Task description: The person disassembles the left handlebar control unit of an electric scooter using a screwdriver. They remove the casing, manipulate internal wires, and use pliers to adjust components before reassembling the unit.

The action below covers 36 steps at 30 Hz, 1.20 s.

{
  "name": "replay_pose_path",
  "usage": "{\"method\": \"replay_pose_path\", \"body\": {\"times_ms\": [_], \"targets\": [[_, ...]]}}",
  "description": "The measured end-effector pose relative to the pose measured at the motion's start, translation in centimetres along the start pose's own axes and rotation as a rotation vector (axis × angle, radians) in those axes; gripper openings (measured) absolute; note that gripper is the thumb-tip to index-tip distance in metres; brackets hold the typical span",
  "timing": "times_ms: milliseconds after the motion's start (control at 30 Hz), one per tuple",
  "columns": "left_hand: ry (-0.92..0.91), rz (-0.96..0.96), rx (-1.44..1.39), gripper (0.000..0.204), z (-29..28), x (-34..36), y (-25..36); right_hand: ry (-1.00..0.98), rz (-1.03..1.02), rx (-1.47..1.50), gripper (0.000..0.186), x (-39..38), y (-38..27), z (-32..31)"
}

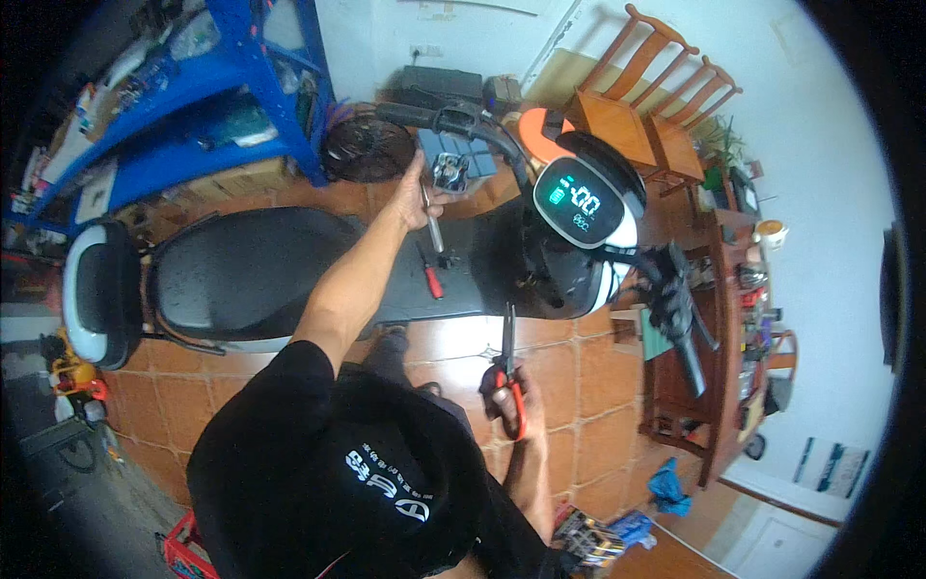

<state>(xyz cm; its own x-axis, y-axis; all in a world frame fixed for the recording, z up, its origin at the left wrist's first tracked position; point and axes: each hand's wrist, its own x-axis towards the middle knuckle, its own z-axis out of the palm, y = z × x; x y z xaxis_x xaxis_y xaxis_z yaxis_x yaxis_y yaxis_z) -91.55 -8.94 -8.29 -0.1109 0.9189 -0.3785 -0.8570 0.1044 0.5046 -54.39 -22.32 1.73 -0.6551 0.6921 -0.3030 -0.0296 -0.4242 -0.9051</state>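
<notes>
My right hand (pixel 509 394) is closed round red-handled long-nose pliers (pixel 508 349), their narrow jaws pointing up towards the scooter's edge. On the far side of the scooter (pixel 463 256), my left hand (pixel 417 198) grips a slim silver metal tool (pixel 432 224) that slants down over the footboard. Just beyond its fingers is a small dark and shiny metal part (pixel 450 172); whether that hand touches it I cannot tell. A red-handled tool (pixel 434 282) lies on the footboard, beside a small dark piece (pixel 448 261).
The black seat (pixel 256 270) stretches left, and the handlebar's lit display (pixel 581 201) stands at right. Blue shelving (pixel 256 106) and a black fan (pixel 367 145) are beyond. Wooden chairs (pixel 627 116) stand far right, a wooden cabinet (pixel 709 376) at right. A blue bag (pixel 668 487) lies on the tiles.
</notes>
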Motion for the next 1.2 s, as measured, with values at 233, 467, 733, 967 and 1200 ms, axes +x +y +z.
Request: {"method": "replay_pose_path", "body": {"times_ms": [233, 467, 733, 967, 1200], "targets": [[-0.442, -0.007, -0.150, 0.071, 0.4, 0.6, -2.1, 0.058, 0.133, 0.063, 0.064, 6.2, -4.5, 2.1], [-0.319, 0.238, 0.183, 0.069, 3.0, -1.4, -0.2, -0.112, 0.098, -0.054, 0.068, 16.0, -7.1, 0.7], [-0.223, 0.260, 0.431, 0.066, 3.5, -1.5, 2.1, -0.202, 0.244, -0.198, 0.070, 20.9, -9.7, -1.1], [-0.179, 0.264, 0.414, 0.069, 3.3, -1.1, 1.7, -0.291, 0.305, -0.218, 0.068, 22.5, -10.8, -2.1], [-0.167, 0.232, 0.427, 0.068, 3.3, -1.2, 2.2, -0.323, 0.348, -0.218, 0.067, 23.6, -10.9, -2.6]]}}
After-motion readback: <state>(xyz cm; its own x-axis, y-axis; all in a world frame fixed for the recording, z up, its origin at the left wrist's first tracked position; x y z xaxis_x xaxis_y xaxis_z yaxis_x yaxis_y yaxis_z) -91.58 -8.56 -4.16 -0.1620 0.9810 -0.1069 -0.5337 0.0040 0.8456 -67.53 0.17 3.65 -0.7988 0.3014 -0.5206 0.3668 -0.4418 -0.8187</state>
